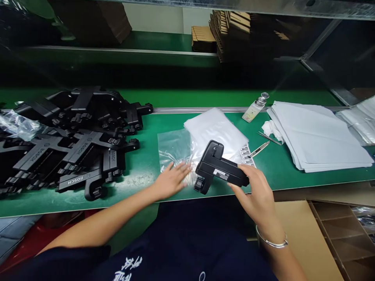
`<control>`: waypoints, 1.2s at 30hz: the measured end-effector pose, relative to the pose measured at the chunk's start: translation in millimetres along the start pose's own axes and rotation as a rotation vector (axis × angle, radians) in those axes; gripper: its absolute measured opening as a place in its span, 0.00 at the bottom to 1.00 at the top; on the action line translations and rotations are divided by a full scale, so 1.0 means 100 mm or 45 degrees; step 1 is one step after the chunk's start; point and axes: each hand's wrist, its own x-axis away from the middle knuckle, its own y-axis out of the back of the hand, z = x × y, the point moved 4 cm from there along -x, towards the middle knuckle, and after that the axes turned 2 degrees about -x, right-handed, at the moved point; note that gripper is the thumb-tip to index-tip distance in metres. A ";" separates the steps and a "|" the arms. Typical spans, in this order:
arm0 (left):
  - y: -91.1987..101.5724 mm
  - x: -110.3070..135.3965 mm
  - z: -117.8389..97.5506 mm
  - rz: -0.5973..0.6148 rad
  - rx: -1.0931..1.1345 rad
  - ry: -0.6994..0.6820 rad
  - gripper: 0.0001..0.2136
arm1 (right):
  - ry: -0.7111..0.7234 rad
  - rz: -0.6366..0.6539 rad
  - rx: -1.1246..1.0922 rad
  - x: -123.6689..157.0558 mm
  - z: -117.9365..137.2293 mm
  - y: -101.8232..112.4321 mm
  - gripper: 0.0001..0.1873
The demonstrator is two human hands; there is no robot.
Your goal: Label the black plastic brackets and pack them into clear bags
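Note:
My right hand [258, 191] grips one end of a black plastic bracket [216, 168] with a small white label, held up over the front of the bench. My left hand [172, 180] is spread flat, fingers apart and slightly blurred, on the lower part of a clear plastic bag [174, 146]. Right beside that bag, and partly behind the bracket, lies a stack of clear bags [216, 128]. A printed label sheet [245, 154] sticks out from under the stack's right side.
Many similar black brackets [79, 146], some marked BOSCH, are piled at left. To the right are a pump bottle [255, 107], a utility knife [259, 149], tweezers [269, 138] and white sheets [322, 136]. An open carton [307, 238] stands below the bench's front edge.

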 end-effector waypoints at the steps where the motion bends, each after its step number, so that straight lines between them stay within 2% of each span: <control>1: 0.05 -0.08 0.08 -0.019 -0.008 0.078 0.27 | -0.001 -0.002 -0.002 0.00 0.00 0.00 0.23; 3: 0.17 -0.25 0.24 -0.062 -0.001 0.196 0.28 | -0.028 -0.001 -0.012 0.02 -0.02 -0.01 0.23; 6: 0.24 -0.37 0.37 -0.122 0.125 0.234 0.27 | -0.087 0.009 -0.034 0.07 -0.06 -0.03 0.22; 9: 0.20 -0.29 0.39 -0.185 0.267 0.185 0.19 | -0.124 0.021 -0.057 0.10 -0.10 -0.04 0.22; 12: 0.20 -0.18 0.38 -0.281 0.246 0.109 0.15 | -0.180 0.033 -0.095 0.13 -0.17 -0.06 0.22; 15: 0.37 -0.09 0.34 -0.508 0.054 0.166 0.15 | -0.299 0.034 -0.191 0.19 -0.32 -0.14 0.21; 17: 0.50 -0.04 0.29 -0.601 -0.092 0.228 0.14 | -0.407 0.020 -0.385 0.27 -0.46 -0.27 0.20; 19: 0.56 -0.03 0.22 -0.604 -0.170 0.232 0.15 | -0.512 -0.034 -0.724 0.36 -0.57 -0.44 0.22; 22: 0.54 -0.06 0.11 -0.605 -0.200 0.164 0.17 | -0.693 -0.134 -1.209 0.49 -0.64 -0.69 0.27; 24: 0.48 -0.11 0.07 -0.606 -0.186 0.164 0.15 | -0.844 -0.138 -1.321 0.55 -0.61 -0.80 0.26; 27: 0.42 -0.21 0.03 -0.512 -0.045 0.216 0.12 | -0.988 -0.120 -1.298 0.58 -0.56 -0.83 0.21; 29: 0.44 -0.29 0.01 -0.397 0.117 0.245 0.11 | -0.981 -0.071 -1.250 0.57 -0.55 -0.79 0.21; 31: 0.51 -0.36 0.00 -0.305 0.296 0.268 0.11 | -0.889 0.022 -1.200 0.52 -0.55 -0.73 0.24; 34: 0.67 -0.40 -0.01 -0.277 0.558 0.263 0.11 | -0.669 0.278 -1.065 0.41 -0.51 -0.67 0.25; 36: 0.75 -0.38 0.01 -0.298 0.672 0.271 0.12 | -0.556 0.435 -0.844 0.33 -0.45 -0.64 0.23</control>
